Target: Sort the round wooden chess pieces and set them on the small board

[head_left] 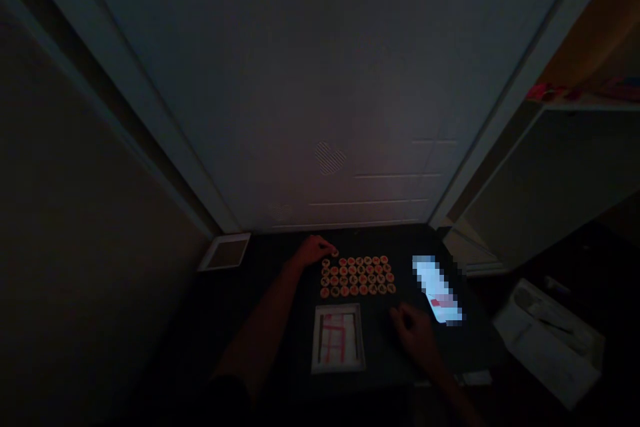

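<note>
Several rows of round xiangqi pieces with red or dark markings lie on the dark table, nearly edge to edge. My left hand reaches to the far left corner of these rows, its fingers pinched on one xiangqi piece just behind the others. Nearer to me is a small white-rimmed tray with pink lines on its pale inside. My right hand rests to the right of the tray, fingers curled into a loose fist, with nothing visible in it.
A bright phone, partly pixelated, lies right of the pieces. At the table's left back corner sits another white-rimmed tray. A pale wall panel rises behind the table. On the right, lower down, stands a white box. The room is dim.
</note>
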The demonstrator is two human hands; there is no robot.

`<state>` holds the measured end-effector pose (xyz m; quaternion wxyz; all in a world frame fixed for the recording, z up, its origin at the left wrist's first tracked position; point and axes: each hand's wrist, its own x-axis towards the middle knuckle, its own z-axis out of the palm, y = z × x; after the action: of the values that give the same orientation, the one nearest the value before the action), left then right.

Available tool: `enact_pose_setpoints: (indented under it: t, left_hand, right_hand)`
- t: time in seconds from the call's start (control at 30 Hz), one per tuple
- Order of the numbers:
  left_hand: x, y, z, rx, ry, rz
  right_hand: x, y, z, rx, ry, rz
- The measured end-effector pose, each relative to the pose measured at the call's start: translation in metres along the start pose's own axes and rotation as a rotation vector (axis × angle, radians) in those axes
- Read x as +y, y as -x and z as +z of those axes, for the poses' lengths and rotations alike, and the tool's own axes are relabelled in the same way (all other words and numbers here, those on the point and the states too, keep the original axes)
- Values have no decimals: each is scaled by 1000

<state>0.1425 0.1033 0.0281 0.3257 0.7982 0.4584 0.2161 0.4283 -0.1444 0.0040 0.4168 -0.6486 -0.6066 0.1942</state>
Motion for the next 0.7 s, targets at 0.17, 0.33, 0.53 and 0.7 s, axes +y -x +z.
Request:
enact_pose_setpoints:
  t: [0.17, 0.33, 0.53, 0.7]
  left_hand:
    - [-4, -1, 4, 46, -5, -37]
    - [-5, 0, 6, 51, 11, -46]
    - [4, -2, 8, 98, 109, -40]
    - [19, 4, 5, 184, 297, -61]
  right_hand:
    - [0, -3, -1, 2, -12, 34]
    - [1, -5, -1, 7, -21, 74]
    - [-1, -7, -1, 24, -26, 106]
    - [-2, -8, -1, 38, -33, 125]
